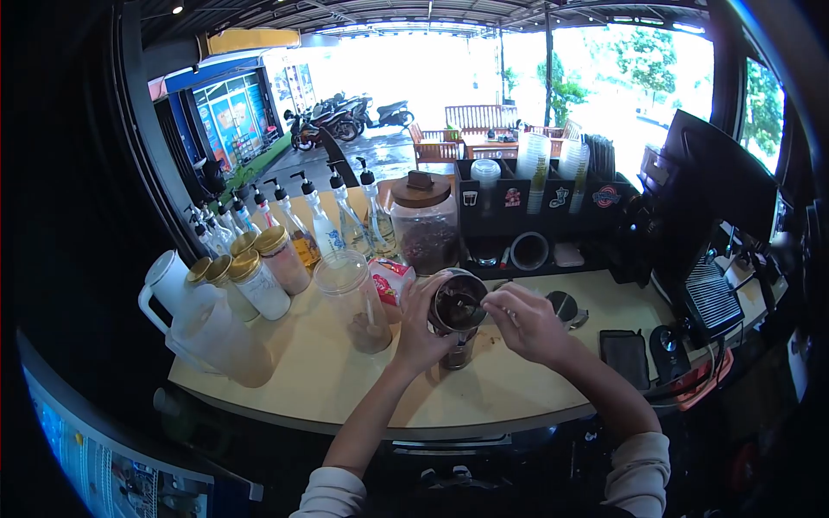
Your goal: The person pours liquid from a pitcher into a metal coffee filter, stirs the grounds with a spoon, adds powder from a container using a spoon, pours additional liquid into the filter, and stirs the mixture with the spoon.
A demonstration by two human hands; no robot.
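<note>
My left hand (421, 335) is wrapped round a metal-rimmed cup (445, 323), tilted so that its dark inside faces me. Over the cup's right rim, the fingers of my right hand (528, 326) are pinched on a thin spoon (467, 305) that reaches into it. What the dark contents are I cannot make out. Just beneath the cup, a small glass-like vessel (458, 356) stands on the counter, partly covered by my left fingers. To the left are an open clear plastic jar (356, 302) with brown powder at the bottom and a red-and-white packet (393, 281).
Pump bottles (315, 217) and gold-lidded jars (259, 285) line the left side, with frosted pitchers (220, 337) in front. Behind stand a wooden-lidded jar (423, 226) and a black cup organizer (553, 194). A black pouch (623, 356) and a monitor (717, 173) are on the right.
</note>
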